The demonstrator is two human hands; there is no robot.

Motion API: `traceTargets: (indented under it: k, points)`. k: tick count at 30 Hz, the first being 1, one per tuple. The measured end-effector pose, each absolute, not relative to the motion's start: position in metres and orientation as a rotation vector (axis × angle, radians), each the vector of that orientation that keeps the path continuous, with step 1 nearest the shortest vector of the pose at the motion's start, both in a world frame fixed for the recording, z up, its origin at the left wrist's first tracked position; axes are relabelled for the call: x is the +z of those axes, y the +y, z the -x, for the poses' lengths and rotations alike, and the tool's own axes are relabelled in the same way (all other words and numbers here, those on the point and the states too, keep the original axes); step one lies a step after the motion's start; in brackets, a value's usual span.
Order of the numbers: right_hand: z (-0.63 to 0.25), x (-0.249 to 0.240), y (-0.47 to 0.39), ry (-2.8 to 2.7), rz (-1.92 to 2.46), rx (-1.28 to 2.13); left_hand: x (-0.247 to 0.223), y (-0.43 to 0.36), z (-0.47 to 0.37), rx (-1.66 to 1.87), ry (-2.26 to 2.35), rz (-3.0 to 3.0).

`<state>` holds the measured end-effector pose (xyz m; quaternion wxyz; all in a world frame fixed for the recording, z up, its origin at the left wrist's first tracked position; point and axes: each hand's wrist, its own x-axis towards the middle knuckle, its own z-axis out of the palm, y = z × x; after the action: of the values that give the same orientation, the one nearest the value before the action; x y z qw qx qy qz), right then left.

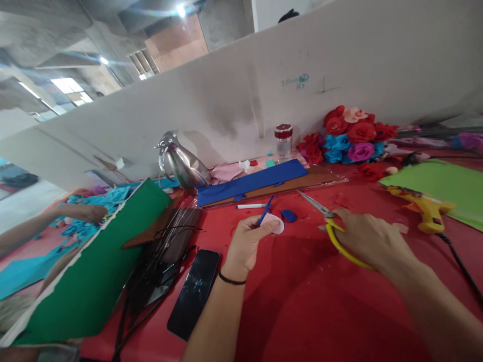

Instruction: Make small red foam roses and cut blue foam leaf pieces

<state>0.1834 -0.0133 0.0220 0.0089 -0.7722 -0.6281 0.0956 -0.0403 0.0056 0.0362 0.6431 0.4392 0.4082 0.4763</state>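
Observation:
Between the thumb and fingers of my left hand (247, 239) is a small pale rounded template (278, 227), with blue paper (268, 205) sticking out behind it. My right hand (372, 236) is closed around the yellow handles of a pair of scissors (317, 204). Their blades point up and left, apart from the paper. A blue petal-shaped cutout (289, 216) lies on the red table just right of my left hand. Beyond that hand lies a white pen (251, 206). A long blue paper strip (252, 183) rests on brown sheets farther back.
A phone (194, 294), dark pouch (184, 236) and green board (101, 271) lie left. A steel jug (184, 163), lidded jar (284, 143) and paper flowers (352, 133) line the wall. At right is a yellow glue gun (428, 208). Another person's hand (88, 213) touches blue paper.

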Motion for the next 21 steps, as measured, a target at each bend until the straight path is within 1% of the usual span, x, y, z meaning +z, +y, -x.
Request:
traceTargets:
  k: [2, 6, 11, 14, 21]
  points:
    - [-0.1913, 0.0228, -0.0110, -1.948, 2.505, 0.308, 0.0350, 0.0047, 0.0374, 1.078, 0.915, -1.013]
    - [-0.1956, 0.0233, -0.0107, -1.931, 2.552, 0.380, 0.0342, 0.0028, 0.0339, 1.059, 0.895, -1.039]
    - [-0.1943, 0.0216, -0.0134, -1.984, 2.453, 0.352, 0.0307, 0.0035, 0.0324, 1.124, 0.961, -0.962]
    - [-0.1936, 0.0242, -0.0154, -2.018, 2.404, 0.333, 0.0307, 0.0027, 0.0323, 1.096, 0.972, -0.978]
    - [-0.1916, 0.0288, -0.0156, -2.034, 2.475, 0.345, 0.0336, 0.0013, 0.0348, 1.079, 0.980, -1.091]
